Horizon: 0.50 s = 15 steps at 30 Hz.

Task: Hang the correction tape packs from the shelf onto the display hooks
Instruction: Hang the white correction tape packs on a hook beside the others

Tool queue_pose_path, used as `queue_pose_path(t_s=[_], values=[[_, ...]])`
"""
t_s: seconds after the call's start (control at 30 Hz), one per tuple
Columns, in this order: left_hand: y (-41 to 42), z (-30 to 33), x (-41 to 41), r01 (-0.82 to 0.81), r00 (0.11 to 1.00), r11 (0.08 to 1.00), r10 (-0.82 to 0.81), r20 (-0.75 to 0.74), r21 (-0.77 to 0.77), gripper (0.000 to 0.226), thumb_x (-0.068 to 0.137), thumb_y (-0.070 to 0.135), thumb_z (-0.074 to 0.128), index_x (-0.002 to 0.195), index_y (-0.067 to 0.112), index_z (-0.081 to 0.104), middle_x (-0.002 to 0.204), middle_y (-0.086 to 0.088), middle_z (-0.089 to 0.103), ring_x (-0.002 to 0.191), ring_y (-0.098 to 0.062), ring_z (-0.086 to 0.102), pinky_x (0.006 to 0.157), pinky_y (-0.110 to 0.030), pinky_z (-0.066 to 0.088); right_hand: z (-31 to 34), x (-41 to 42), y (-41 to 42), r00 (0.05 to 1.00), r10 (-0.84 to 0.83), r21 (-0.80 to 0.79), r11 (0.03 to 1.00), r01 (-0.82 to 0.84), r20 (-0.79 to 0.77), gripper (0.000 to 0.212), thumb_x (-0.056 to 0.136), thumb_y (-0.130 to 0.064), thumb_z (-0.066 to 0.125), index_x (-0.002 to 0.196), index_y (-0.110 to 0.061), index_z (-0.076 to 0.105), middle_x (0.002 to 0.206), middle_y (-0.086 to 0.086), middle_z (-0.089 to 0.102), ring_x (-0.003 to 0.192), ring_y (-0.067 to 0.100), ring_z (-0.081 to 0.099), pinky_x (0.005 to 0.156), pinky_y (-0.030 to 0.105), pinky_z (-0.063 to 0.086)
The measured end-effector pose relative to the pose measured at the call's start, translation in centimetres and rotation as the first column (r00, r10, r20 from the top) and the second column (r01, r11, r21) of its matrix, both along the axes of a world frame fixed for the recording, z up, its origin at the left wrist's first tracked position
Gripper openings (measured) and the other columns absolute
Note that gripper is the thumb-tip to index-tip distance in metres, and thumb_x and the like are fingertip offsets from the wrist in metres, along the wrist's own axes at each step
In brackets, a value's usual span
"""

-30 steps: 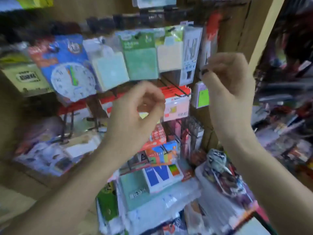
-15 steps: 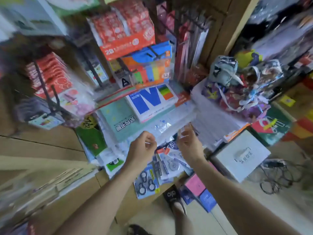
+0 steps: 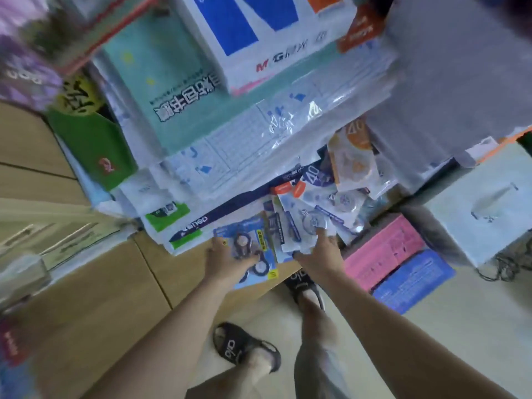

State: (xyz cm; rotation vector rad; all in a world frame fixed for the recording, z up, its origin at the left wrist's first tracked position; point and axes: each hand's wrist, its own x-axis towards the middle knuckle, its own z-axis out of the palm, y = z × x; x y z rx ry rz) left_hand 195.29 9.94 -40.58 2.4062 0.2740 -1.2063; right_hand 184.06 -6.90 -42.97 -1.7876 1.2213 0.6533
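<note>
Both hands grip correction tape packs: left hand [image 3: 223, 262] blue pack [image 3: 247, 249], right hand [image 3: 322, 254] clear pack [image 3: 302, 226].

Stacked paper reams [image 3: 259, 133] overhang the correction tape packs [image 3: 313, 214], leaving access only from the front edge.

Wooden shelf [image 3: 161, 272] under stacked paper packs [image 3: 244, 139] and correction tape packs [image 3: 313, 214].
</note>
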Motion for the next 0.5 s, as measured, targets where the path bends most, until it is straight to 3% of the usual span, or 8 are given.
queue_pose_path(t_s=[0.1, 0.2, 0.3, 0.4, 0.5], values=[[1.4, -3.4, -0.3, -0.055, 0.998, 0.996, 0.057, -0.037, 0.066, 0.128, 0.061, 0.055, 0.089, 0.157, 0.006, 0.020, 0.157, -0.018, 0.027, 0.148, -0.037, 0.025, 0.115, -0.045, 0.037, -1.9, 0.6, 1.4, 1.000, -0.010, -0.106, 0.994, 0.013, 0.025, 0.087, 0.084, -0.032, 0.079, 0.154, -0.014, 0.030, 0.136, 0.017, 0.042, 0.125, 0.040, 0.053, 0.101, 0.043, 0.051], [1.8, -6.0, -0.8, -0.133, 0.988, 0.982, 0.142, -0.060, 0.136, 0.132, 0.068, 0.051, 0.089, 0.160, 0.007, 0.006, 0.166, -0.019, 0.011, 0.153, -0.035, 0.013, 0.119, -0.044, 0.028, -2.8, 1.3, 2.5, 0.991, -0.099, -0.192, 0.975, 0.114, 0.088, 0.065, 0.088, -0.026, 0.074, 0.139, -0.009, 0.036, 0.132, 0.017, 0.042, 0.110, 0.043, 0.059, 0.086, 0.042, 0.050], [1.8, -7.8, -1.4, -0.127, 0.991, 0.979, 0.131, -0.016, 0.159, 0.135, 0.065, 0.055, 0.089, 0.160, 0.008, 0.006, 0.166, -0.022, 0.007, 0.154, -0.041, 0.008, 0.121, -0.051, 0.020, -3.5, 1.6, 4.5, 0.975, -0.211, -0.170, 0.960, 0.221, 0.072, 0.051, 0.089, -0.027, 0.071, 0.122, -0.008, 0.037, 0.133, 0.016, 0.044, 0.112, 0.044, 0.058, 0.084, 0.042, 0.045], [2.3, -9.6, -2.2, -0.123, 0.992, 0.982, 0.117, 0.052, 0.145, 0.128, 0.059, 0.063, 0.089, 0.154, 0.009, 0.021, 0.160, -0.024, 0.022, 0.148, -0.044, 0.022, 0.115, -0.054, 0.034, -4.0, 1.6, 6.8, 0.960, -0.275, -0.112, 0.954, 0.279, 0.056, 0.048, 0.089, -0.029, 0.071, 0.113, -0.011, 0.035, 0.128, 0.015, 0.047, 0.102, 0.040, 0.055, 0.078, 0.039, 0.042], [2.3, -10.0, -2.6, -0.141, 0.982, 0.984, 0.126, 0.139, 0.106, 0.115, 0.056, 0.059, 0.092, 0.139, 0.003, 0.034, 0.141, -0.022, 0.042, 0.131, -0.041, 0.042, 0.098, -0.044, 0.046, -4.8, 1.8, 8.3, 0.942, -0.320, -0.063, 0.943, 0.327, 0.098, 0.045, 0.089, -0.026, 0.072, 0.111, -0.012, 0.035, 0.123, 0.012, 0.047, 0.092, 0.029, 0.047, 0.076, 0.035, 0.038]])
